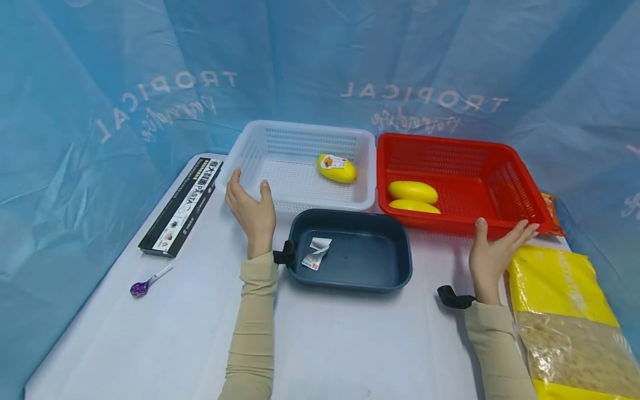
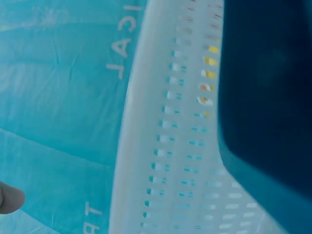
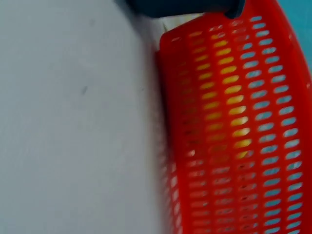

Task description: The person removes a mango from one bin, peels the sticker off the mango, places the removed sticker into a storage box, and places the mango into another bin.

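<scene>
Both unclenched and empty: left hand (image 1: 253,214) at seven o'clock of white basket (image 1: 305,202), right hand (image 1: 495,260) at five of red basket (image 1: 450,156); gentle, level grip looked best.

On tbl (image 1: 150,344): pasta box (image 1: 182,208) far left, lollipop (image 1: 140,289) nearer. Left bskt (image 1: 290,180) far ctr, 1 fruit (image 1: 345,173) in its right half; right bskt (image 1: 470,191) beside it, 2 fruits (image 1: 412,192) near left. Tray (image 1: 360,255) before bskts, slip (image 1: 316,254) in left end. Pasta bag (image 1: 570,328) near right, pkt (image 1: 556,223) beyond.

Right wrist view blurred, red basket (image 3: 251,123) cropped
</scene>
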### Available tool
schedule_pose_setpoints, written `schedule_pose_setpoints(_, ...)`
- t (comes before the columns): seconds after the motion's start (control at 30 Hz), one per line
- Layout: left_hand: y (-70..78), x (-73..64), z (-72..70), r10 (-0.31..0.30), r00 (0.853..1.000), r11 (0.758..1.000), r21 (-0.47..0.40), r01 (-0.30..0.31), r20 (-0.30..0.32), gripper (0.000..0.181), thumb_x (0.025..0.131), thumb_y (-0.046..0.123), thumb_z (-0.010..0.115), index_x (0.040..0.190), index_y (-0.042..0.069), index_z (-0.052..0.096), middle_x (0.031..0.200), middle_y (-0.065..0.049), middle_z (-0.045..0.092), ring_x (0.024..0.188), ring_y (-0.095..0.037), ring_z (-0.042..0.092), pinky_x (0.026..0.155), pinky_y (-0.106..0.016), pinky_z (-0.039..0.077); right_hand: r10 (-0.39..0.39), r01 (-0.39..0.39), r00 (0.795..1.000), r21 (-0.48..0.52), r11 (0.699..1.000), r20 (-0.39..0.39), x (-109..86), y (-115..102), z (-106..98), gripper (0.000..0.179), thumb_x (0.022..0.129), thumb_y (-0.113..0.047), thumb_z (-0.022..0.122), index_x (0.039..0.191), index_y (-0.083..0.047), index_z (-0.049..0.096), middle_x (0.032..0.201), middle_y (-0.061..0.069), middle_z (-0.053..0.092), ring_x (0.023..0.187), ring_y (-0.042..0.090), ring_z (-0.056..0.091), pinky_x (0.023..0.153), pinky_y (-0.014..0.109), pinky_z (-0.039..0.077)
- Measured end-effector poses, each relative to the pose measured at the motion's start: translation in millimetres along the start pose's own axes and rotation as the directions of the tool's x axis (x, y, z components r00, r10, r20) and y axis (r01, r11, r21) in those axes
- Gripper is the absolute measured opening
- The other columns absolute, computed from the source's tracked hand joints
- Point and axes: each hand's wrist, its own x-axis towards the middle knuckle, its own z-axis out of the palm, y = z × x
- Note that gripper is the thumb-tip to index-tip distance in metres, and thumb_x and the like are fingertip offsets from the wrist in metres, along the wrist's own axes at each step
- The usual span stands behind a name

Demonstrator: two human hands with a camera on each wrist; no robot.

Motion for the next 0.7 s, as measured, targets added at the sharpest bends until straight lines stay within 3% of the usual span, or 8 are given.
schedule_pose_setpoints(0.23, -6.6, 1.2, -1.5, -0.033, 0.999, 0.999, 0.023, 0.033, 0.007, 0.062, 0.095, 0.024, 0.057, 0.148, 0.007, 0.031, 0.151, -0.014, 0.034, 0.145, -0.030, 0.022, 0.120, -0.043, 0.017, -0.051, 0.051, 0.999, -0.002, 0.999, 0.007, -10.3, -12, -2, 0.092, 0.091, -0.059, 0.052, 0.157, -0.017, 0.004, 0.165, 0.000, -0.005, 0.151, 0.019, -0.016, 0.123, 0.042, -0.006)
schedule_pose_setpoints(0.43, -15.6, 2.8, -5.0, -0.091, 0.996, 0.993, 0.071, 0.089, 0.020, 0.064, 0.095, 0.027, 0.056, 0.149, 0.005, 0.029, 0.153, -0.016, 0.031, 0.146, -0.032, 0.019, 0.121, -0.045, 0.014, -0.066, 0.064, 0.996, 0.026, 0.998, 0.066, -20.6, -33, 0, 0.083, 0.093, -0.054, 0.051, 0.157, -0.022, 0.009, 0.165, -0.004, 0.001, 0.151, 0.018, -0.014, 0.122, 0.044, -0.007)
schedule_pose_setpoints(0.7, -18.5, 7.9, -2.0, -0.171, 0.985, 0.985, -0.008, 0.171, -0.022, 0.063, 0.096, 0.027, 0.055, 0.149, 0.006, 0.028, 0.153, -0.016, 0.030, 0.142, -0.030, 0.025, 0.119, -0.043, 0.019, -0.165, 0.151, 0.981, 0.128, 0.980, 0.101, -29.1, -66, 16, 0.077, 0.093, -0.050, 0.054, 0.155, -0.022, 0.019, 0.163, -0.006, 0.013, 0.152, 0.014, -0.006, 0.123, 0.043, 0.000)
